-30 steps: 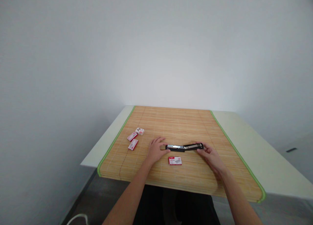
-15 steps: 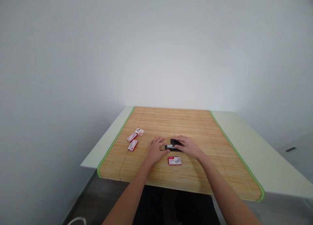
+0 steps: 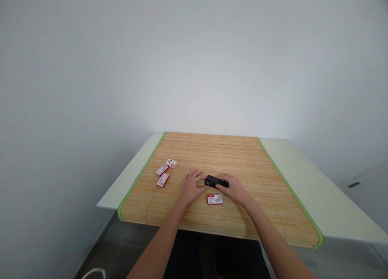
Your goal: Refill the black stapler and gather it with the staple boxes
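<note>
My two bare hands meet over a black stapler [image 3: 216, 182] on a bamboo mat [image 3: 212, 153], a little nearer the mat's front edge than its back. The stapler lies roughly crosswise in front of me, its top down over its base. My right grip [image 3: 233, 187] is closed about its right end, thumb along the near side and fingers reaching over to the far side. My left grip [image 3: 190, 187] is at the other end, thumb and forefinger parted in a curve with their tips at the stapler's left end; whether they pinch it or merely touch it, I cannot tell.

Just in front of the stapler, on my side, a red-and-white staple box [image 3: 214, 199] lies flat between my forearms. To the left, well apart from my hands, three more small boxes lie in a loose group: a mostly white box [image 3: 171, 163] with a dark picture at the back, a red-edged box [image 3: 162, 170] slanting just beside it, and a second red-edged box [image 3: 163, 180] nearest me. The mat, bound in green at both sides, covers the middle of a white tabletop [image 3: 306, 170] set against a plain pale wall [image 3: 197, 60].
</note>
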Tool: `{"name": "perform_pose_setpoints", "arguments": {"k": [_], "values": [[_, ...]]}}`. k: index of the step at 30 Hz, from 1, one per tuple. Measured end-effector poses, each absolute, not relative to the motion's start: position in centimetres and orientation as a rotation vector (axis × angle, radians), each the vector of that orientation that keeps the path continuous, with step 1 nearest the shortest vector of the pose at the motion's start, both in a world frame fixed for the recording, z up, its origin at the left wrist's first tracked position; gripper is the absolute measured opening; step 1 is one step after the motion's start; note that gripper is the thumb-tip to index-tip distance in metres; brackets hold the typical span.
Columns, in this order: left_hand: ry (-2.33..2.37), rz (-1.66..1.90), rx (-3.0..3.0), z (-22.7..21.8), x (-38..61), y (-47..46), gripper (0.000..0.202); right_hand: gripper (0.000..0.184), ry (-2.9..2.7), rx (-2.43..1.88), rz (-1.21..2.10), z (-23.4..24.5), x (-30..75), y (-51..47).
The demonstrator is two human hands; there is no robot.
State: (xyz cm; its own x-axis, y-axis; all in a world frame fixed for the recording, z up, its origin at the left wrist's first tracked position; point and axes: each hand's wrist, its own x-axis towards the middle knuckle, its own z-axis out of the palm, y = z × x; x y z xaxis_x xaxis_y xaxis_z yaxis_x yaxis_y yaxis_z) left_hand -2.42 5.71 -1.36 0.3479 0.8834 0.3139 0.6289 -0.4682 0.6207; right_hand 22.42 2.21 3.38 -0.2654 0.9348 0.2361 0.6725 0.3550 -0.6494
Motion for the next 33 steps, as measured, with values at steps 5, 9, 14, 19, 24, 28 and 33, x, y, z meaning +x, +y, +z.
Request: {"name": "perform_pose_setpoints", "arguments": {"k": [5,9,14,19,24,28,33], "values": [[1.308,0.941,2.199,-1.7,-2.4,5.7,0.042,0.037,-1.795,-1.566,0.443,1.9,21.8,-1.5],[1.305,1.007,2.159,-1.4,-2.4,5.4,0.037,0.055,-1.659,-1.585,0.507,0.8,21.4,-4.1],[1.190,0.980,2.139,-0.1,-2.7,3.1,0.023,0.056,-1.500,-1.543,0.644,-0.2,21.7,-5.7],[1.016,0.821,2.290,0.9,-3.0,-0.5,0.035,0.060,-1.392,-1.468,0.770,-0.8,21.8,-6.1],[1.313,0.909,2.211,0.7,-1.7,-2.4,0.025,0.061,-1.354,-1.457,0.771,-0.9,21.5,-6.2],[1.450,0.922,2.167,0.0,-1.4,-2.9,0.049,0.063,-1.346,-1.457,0.791,-0.7,21.5,-6.2],[1.247,0.783,2.184,-0.1,-3.9,-1.3,0.086,0.064,-1.365,-1.463,0.792,-0.7,21.7,-6.2]]}}
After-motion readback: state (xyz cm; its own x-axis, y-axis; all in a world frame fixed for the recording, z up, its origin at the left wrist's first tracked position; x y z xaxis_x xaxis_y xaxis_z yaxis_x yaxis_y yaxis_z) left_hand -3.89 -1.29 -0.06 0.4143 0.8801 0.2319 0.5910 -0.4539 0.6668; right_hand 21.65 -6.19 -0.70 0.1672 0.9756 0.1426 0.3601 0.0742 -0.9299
